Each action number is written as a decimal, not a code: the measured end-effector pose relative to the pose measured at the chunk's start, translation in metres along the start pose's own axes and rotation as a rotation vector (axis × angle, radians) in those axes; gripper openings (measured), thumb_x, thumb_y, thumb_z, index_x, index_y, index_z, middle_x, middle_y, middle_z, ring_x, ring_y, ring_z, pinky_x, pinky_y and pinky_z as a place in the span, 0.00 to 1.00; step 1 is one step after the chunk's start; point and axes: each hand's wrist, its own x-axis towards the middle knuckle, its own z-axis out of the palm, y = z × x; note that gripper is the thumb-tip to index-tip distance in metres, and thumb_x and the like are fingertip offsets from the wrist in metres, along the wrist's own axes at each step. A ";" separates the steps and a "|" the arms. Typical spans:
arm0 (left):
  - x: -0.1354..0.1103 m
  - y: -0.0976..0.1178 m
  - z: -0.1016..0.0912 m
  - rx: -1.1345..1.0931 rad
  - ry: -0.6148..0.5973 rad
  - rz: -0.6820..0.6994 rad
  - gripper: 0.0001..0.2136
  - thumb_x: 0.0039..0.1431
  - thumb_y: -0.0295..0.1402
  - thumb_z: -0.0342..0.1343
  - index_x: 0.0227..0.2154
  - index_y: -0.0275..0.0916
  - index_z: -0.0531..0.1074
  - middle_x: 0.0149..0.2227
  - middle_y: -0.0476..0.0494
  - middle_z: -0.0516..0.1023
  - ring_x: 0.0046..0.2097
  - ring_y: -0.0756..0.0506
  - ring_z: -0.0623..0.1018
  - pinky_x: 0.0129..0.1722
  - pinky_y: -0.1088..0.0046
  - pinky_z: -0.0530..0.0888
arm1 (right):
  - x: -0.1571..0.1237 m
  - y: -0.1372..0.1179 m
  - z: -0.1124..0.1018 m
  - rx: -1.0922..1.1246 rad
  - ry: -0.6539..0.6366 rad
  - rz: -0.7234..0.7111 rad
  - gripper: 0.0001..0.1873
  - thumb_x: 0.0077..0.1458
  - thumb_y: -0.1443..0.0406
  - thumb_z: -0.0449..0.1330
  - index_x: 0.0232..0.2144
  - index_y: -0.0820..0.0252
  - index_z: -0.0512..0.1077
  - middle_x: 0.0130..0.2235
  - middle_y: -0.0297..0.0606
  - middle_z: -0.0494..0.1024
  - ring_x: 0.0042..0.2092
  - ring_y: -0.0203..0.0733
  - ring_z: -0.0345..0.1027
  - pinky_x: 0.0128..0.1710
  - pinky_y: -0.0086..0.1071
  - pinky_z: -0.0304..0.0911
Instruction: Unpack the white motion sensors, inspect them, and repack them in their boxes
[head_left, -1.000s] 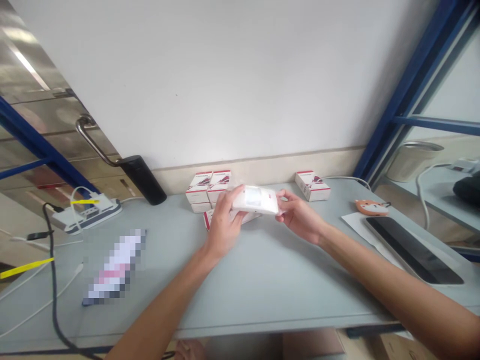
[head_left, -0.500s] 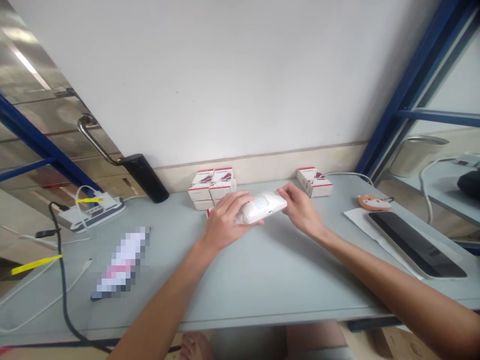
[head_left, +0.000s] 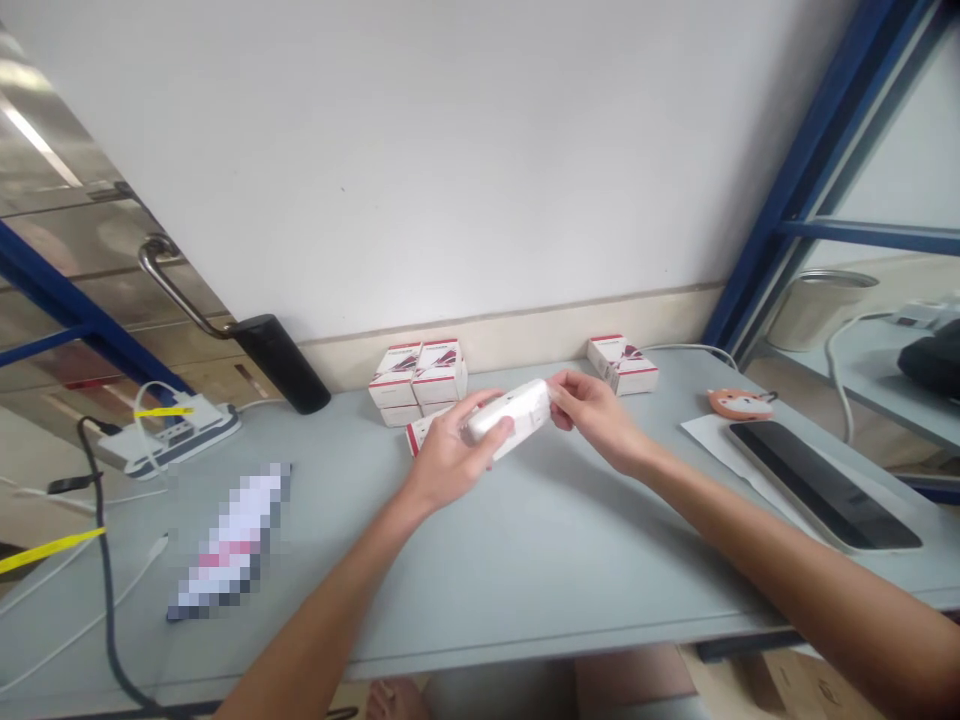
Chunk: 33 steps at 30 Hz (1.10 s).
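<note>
Both of my hands hold one small white plastic device (head_left: 508, 416) above the grey table (head_left: 525, 560). My left hand (head_left: 450, 455) is wrapped round its left end, thumb on top. At its right end, my right hand (head_left: 596, 415) pinches it with the fingertips. The device lies tilted, its right end higher. Just behind my left hand stands a stack of white-and-red small boxes (head_left: 418, 375), and another such box (head_left: 420, 432) lies partly hidden under the hand.
A single white-and-red box (head_left: 622, 364) sits at the back right. A dark tablet (head_left: 821, 485) lies on white paper at the right, beside an orange fox-shaped item (head_left: 741, 404). A white power strip (head_left: 169, 432) with cables and a blurred flat object (head_left: 229, 540) lie at the left.
The white device has been turned in my hands from lying flat and broad to a narrower, tilted side view. Both hands stayed in about the same place above the table.
</note>
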 end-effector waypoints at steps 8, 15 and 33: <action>0.003 0.002 -0.011 -0.443 -0.345 -0.307 0.29 0.66 0.49 0.58 0.67 0.48 0.68 0.40 0.38 0.84 0.31 0.42 0.83 0.20 0.75 0.69 | -0.001 -0.004 -0.014 -0.162 -0.253 0.097 0.26 0.60 0.42 0.63 0.28 0.57 0.67 0.25 0.30 0.67 0.28 0.35 0.55 0.28 0.31 0.48; 0.003 -0.003 -0.016 -0.749 -0.436 -0.275 0.34 0.60 0.51 0.59 0.67 0.45 0.67 0.42 0.34 0.84 0.27 0.43 0.78 0.30 0.64 0.72 | 0.001 -0.002 -0.011 -0.254 -0.108 0.022 0.27 0.64 0.41 0.57 0.28 0.57 0.69 0.25 0.32 0.70 0.27 0.36 0.57 0.28 0.31 0.51; 0.010 -0.015 0.000 -0.693 -0.063 -0.354 0.24 0.62 0.60 0.58 0.34 0.40 0.73 0.18 0.58 0.55 0.18 0.54 0.56 0.18 0.77 0.55 | -0.016 -0.012 0.002 -0.145 -0.114 -0.365 0.21 0.63 0.45 0.64 0.32 0.53 0.68 0.38 0.39 0.69 0.38 0.44 0.63 0.39 0.40 0.63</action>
